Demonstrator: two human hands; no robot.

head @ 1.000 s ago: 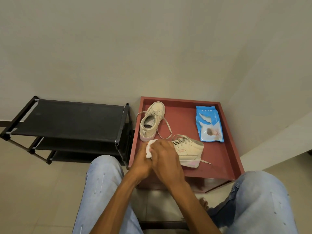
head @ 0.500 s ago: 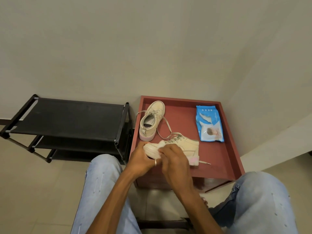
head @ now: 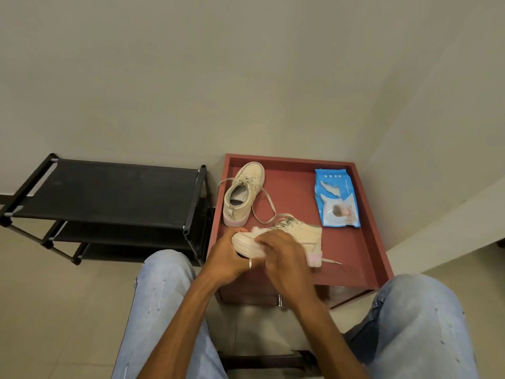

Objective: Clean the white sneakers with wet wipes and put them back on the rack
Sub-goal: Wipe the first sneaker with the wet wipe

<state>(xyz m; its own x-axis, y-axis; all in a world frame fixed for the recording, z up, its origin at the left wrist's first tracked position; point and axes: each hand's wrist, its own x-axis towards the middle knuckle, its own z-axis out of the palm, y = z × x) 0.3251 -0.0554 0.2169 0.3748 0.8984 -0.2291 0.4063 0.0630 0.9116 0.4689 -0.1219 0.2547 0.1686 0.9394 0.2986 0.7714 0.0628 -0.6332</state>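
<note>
Sliding back from the toe cap over the past second, the right hand [head: 284,255] is now working along the side of the near sneaker [head: 300,235], while the left hand [head: 228,258] is tipping the toe up off the red bench [head: 378,242], so that the pale sole edge is showing. Left fingers [head: 243,262] are curling under and round the toe, gripping it. Right fingers [head: 269,240] are bending over a crumpled wet wipe [head: 258,230] and pressing it to the shoe, with only a white tuft peeking out just beyond them. Whether the heel, out to the right of the fingers, is touching the bench cannot be told. The second sneaker [head: 243,195] is standing upright just beyond the fingers, laces trailing, and the pack of wipes [head: 336,198] is lying farther off to the right. The rack [head: 109,192] is waiting to the left. Cleaning appears to be passing from toe to sole rim on the first shoe, and with neither shoe racked, the job is looking well short of halfway.
</note>
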